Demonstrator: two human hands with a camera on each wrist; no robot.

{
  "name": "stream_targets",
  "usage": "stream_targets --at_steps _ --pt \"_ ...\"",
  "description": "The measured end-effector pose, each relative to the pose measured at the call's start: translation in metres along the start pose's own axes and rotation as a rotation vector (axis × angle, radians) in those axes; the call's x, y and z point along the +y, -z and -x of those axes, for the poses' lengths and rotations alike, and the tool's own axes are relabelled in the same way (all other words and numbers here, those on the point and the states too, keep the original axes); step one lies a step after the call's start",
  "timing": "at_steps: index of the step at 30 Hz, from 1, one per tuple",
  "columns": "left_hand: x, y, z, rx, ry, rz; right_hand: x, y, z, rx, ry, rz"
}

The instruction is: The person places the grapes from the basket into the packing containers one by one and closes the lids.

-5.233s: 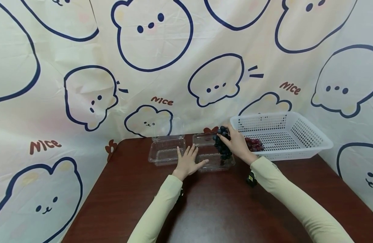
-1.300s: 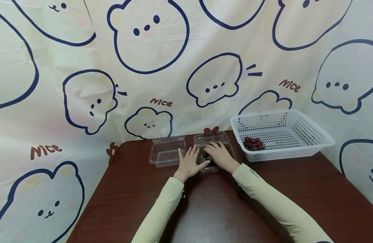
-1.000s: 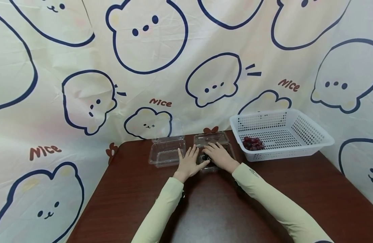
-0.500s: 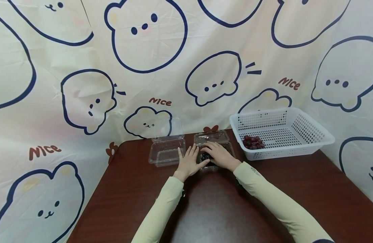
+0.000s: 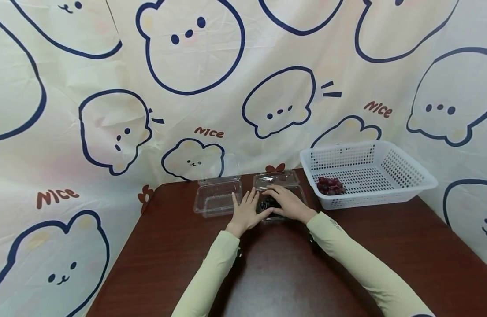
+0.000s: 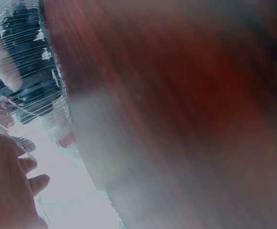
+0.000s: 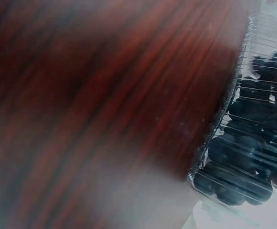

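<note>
A bunch of dark grapes [image 5: 269, 203] lies in the right-hand clear plastic clamshell box [image 5: 300, 193], whose lid is folded back. My right hand [image 5: 289, 204] reaches into this box, fingers and thumb curved round the bunch. My left hand [image 5: 244, 214] rests with spread fingers between the two boxes, its thumb along the near left side of the grape box. In the left wrist view, dark grapes [image 6: 26, 52] show through the ribbed plastic, beside part of the left hand [image 6: 9, 179]. More of the bunch [image 7: 245, 148] shows through plastic in the right wrist view.
A second clear clamshell box [image 5: 215, 200] stands with raised lid at the left. To the right is a white perforated basket [image 5: 386, 193] holding a bunch of red grapes [image 5: 330, 186]. Behind the brown table [image 5: 267, 273] hangs a printed cloth [image 5: 211, 110].
My right hand has lowered the dark grapes into the right-hand box. Lately its fingers have shifted slightly, uncovering more of the bunch. My left hand has stayed nearly still.
</note>
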State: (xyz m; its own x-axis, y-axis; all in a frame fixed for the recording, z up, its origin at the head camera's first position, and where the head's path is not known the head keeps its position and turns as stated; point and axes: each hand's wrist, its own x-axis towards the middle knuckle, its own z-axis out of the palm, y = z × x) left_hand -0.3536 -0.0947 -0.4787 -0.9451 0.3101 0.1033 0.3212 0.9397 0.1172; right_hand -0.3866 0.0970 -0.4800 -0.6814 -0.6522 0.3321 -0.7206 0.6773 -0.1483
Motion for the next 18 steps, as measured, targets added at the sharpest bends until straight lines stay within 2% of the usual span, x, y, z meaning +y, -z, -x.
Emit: stream_targets --at_steps 12,18 --pt "0.0011 0.0005 0.0008 -0.006 0.010 0.044 0.0044 -0.0038 0.0020 0.030 0.006 -0.072" --pt "0.0014 0.0005 0.0006 0.003 0.007 0.032 0.0034 -0.0038 0.0020 0.053 -0.024 -0.103"
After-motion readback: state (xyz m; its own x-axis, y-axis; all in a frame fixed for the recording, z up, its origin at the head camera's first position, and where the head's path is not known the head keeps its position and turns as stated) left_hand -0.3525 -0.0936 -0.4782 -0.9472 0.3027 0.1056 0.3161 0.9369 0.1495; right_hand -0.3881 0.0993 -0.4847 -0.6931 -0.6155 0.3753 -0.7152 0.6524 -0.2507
